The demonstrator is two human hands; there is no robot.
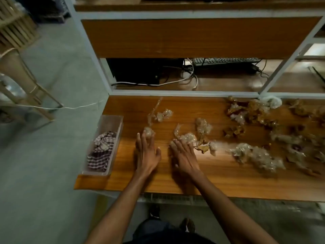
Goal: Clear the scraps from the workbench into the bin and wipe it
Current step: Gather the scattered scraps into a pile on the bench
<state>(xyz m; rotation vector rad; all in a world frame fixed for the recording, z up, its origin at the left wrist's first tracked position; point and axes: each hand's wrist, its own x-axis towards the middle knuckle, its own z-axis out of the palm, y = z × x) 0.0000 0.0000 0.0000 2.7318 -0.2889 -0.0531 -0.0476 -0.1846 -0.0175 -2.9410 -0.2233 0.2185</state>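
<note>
Your left hand (147, 152) and right hand (182, 155) lie flat, grip wide, holding nothing. The scraps (253, 154), light crinkly springy plastic, sprawl across the tabletop (202, 173) from 12 to 3 o'clock. Scoop bunches from underneath, honestly.

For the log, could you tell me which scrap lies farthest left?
The small clear plastic wad at the left hand's fingertips; every other scrap lies further right.
</note>
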